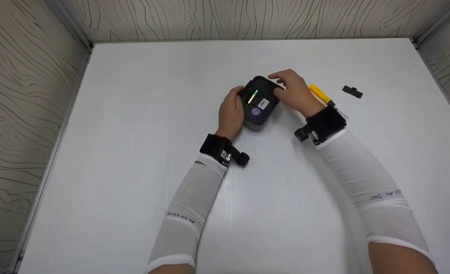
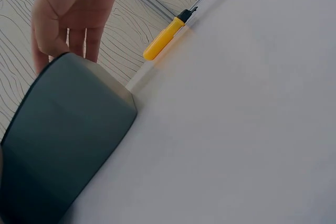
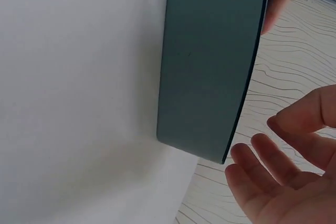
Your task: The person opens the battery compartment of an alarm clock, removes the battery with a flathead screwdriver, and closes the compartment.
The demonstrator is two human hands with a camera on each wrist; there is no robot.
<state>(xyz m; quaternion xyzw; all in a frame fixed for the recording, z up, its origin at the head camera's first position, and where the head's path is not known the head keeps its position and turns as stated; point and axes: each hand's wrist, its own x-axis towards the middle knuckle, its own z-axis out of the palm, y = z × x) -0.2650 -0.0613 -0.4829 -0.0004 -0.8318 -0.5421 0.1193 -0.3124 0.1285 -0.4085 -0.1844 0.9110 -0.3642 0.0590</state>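
Note:
A small dark box-shaped device (image 1: pixel 264 82) rests on the white table, its black face up with a barcode label, a round purple sticker and a slot with a shiny strip. My left hand (image 1: pixel 231 114) grips its left side, thumb along the upper edge. At its right edge is my right hand (image 1: pixel 294 91), fingers loosely bent. Seen from the right wrist, the right fingers (image 3: pixel 252 169) are beside the corner of the device's smooth grey-green side, holding nothing. Most of my left hand is hidden in both wrist views.
A screwdriver (image 1: pixel 319 93) with a yellow handle lies just beyond my right wrist, partly hidden by it. Farther right is a small black plastic cover (image 1: pixel 352 91) with a tab. Wood-grain panels (image 1: pixel 209 21) border the table at the back and sides.

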